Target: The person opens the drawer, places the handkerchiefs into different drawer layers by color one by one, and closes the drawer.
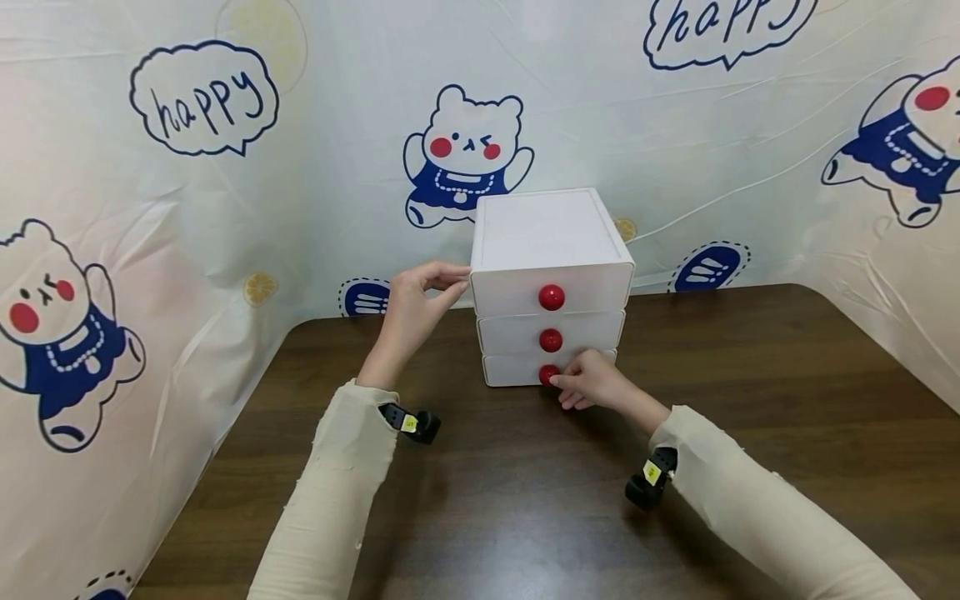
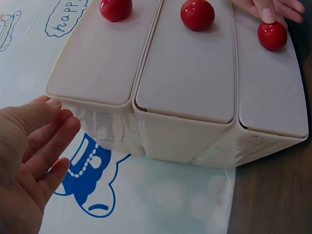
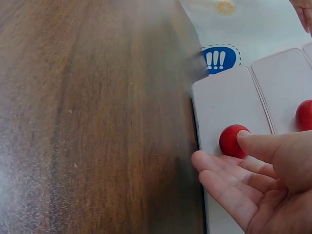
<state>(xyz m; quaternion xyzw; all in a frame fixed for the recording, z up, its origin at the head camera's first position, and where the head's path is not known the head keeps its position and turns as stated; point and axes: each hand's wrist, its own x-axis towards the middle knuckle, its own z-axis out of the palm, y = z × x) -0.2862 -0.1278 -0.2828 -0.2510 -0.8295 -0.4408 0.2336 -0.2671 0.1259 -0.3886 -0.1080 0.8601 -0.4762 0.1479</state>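
A small white cabinet of three stacked drawers point(image 1: 555, 229) stands on the table, each drawer front bearing a round red knob. My right hand point(image 1: 595, 382) is at the bottom drawer point(image 2: 268, 92), its thumb and fingers pinching that drawer's red knob point(image 3: 233, 141). In the right wrist view the thumb presses on the knob while the other fingers extend below it. My left hand point(image 1: 417, 302) touches the cabinet's upper left front edge, fingers fairly straight and holding nothing. Above the bottom knob are the middle knob point(image 1: 551, 340) and the top knob point(image 1: 551, 297).
The brown wooden table point(image 1: 480, 500) reaches around the cabinet. Close behind it hangs a pale printed curtain point(image 1: 337, 192) with cartoon bears, and a thin white cord point(image 1: 720, 197) runs across it at the right. Black cameras point(image 1: 423, 427) are strapped to both wrists.
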